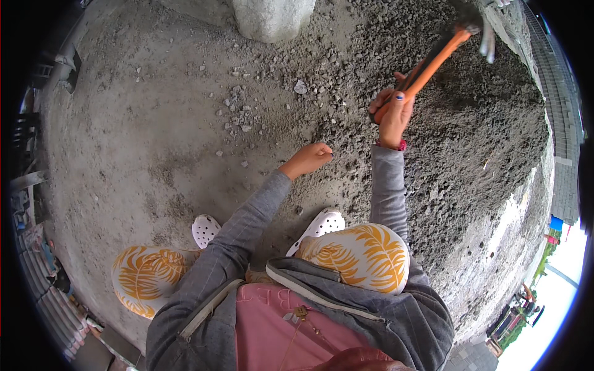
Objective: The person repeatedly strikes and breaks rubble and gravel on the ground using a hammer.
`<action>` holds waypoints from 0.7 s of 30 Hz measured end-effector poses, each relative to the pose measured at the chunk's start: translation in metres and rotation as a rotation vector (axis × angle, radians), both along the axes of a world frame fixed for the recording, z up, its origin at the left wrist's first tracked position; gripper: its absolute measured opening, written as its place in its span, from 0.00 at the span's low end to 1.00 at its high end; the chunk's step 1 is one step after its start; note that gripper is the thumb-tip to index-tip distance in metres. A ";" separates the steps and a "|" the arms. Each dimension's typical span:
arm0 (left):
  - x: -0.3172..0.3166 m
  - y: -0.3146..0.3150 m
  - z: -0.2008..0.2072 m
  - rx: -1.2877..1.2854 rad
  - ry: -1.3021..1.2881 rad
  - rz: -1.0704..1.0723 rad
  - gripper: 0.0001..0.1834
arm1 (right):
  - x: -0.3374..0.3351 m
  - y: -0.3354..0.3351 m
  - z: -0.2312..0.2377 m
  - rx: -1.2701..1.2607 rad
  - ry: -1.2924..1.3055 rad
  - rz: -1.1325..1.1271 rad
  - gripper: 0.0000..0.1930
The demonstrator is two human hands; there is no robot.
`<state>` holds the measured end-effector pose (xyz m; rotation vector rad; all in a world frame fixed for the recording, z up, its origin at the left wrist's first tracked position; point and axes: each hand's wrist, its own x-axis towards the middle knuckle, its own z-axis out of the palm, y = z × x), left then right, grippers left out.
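My right hand is closed round the orange and black handle of a hammer, near its lower end. The handle slants up to the right, and the hammer's head is blurred near the far right edge of the ground. Under it lies dark, crumbly grit. My left hand is curled into a loose fist, low over the ground at the border of the loose grit. The inside of that fist is hidden, so I cannot tell whether anything is in it.
A large pale stone block stands at the far middle. Small stones lie scattered between it and my hands. My white clogs rest on the ground below my hands. Corrugated roofing runs along the right beyond the ground's edge.
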<state>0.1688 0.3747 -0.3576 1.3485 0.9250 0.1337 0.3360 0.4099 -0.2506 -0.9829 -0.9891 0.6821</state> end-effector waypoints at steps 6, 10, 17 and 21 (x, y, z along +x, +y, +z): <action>-0.004 -0.006 -0.015 0.062 0.024 -0.005 0.17 | -0.020 -0.026 -0.102 -0.926 0.050 0.143 0.16; -0.006 -0.012 -0.020 -0.005 0.002 0.021 0.17 | -0.019 -0.044 -0.079 -0.869 0.135 0.040 0.17; -0.006 -0.010 0.004 -0.081 -0.035 0.090 0.13 | 0.003 -0.007 0.023 -0.383 0.149 0.140 0.18; -0.002 0.010 0.052 -0.147 -0.422 0.345 0.09 | -0.008 0.024 0.010 -0.282 0.164 0.230 0.16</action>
